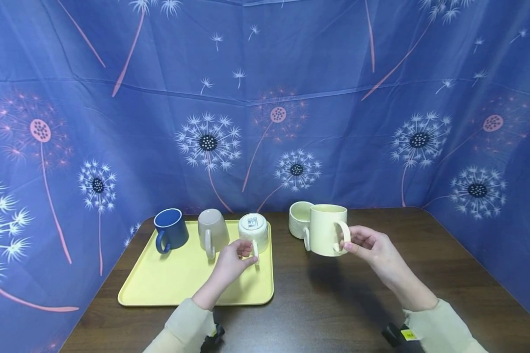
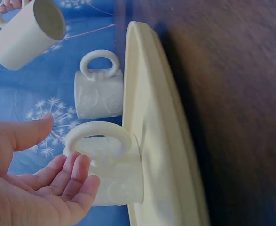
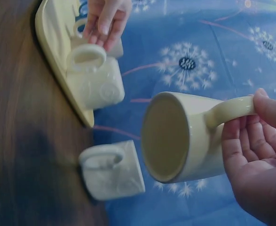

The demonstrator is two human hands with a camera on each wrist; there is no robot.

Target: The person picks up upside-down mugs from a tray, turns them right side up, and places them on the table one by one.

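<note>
My right hand (image 1: 373, 247) pinches the handle of a plain cream mug (image 1: 327, 230), held above the table at the right of centre. My left hand (image 1: 234, 264) is over the yellow tray (image 1: 181, 284), its fingers loosely bent beside the handle of an embossed white mug (image 1: 258, 228). That mug stands upside down in the tray's right back corner. In the left wrist view, a gap shows between my thumb (image 2: 32, 134) and fingers, with no handle gripped. Behind the held mug, a second embossed white mug (image 1: 297, 223) stands upright on the table, partly hidden.
Also along the tray's back are an upright blue mug (image 1: 172, 230) and an upside-down grey mug (image 1: 214, 228). The dark wooden table (image 1: 291, 323) meets a blue dandelion-print cloth (image 1: 353, 162) behind and at both sides.
</note>
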